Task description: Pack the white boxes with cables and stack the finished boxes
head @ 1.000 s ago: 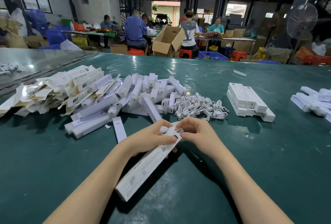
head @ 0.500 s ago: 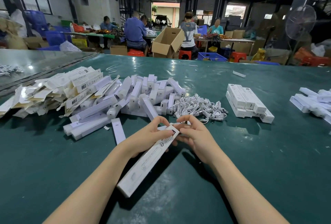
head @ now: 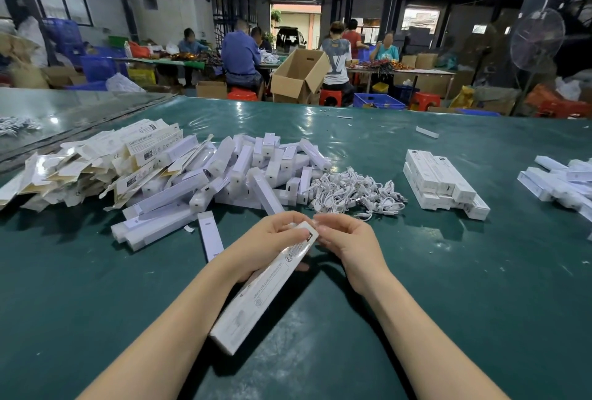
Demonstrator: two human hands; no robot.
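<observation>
My left hand [head: 269,241] grips a long white box [head: 261,292] near its far end, the box slanting down toward me over the green table [head: 448,303]. My right hand [head: 347,244] is at that far end, fingertips curled against the box's end flap. Behind my hands lies a heap of white coiled cables [head: 354,191]. To their left is a pile of white boxes [head: 243,172], and farther left a pile of flat unfolded cartons [head: 96,162]. A neat stack of finished boxes [head: 443,183] sits to the right.
One loose white box [head: 209,238] lies just left of my left hand. More white boxes [head: 563,183] lie at the table's right edge. Beyond the far edge stand an open cardboard box [head: 301,76], seated people at other tables, blue crates and red stools.
The box's far end flap, open a second ago with my right fingers at it, now looks closed. My hands and the box have shifted slightly.
</observation>
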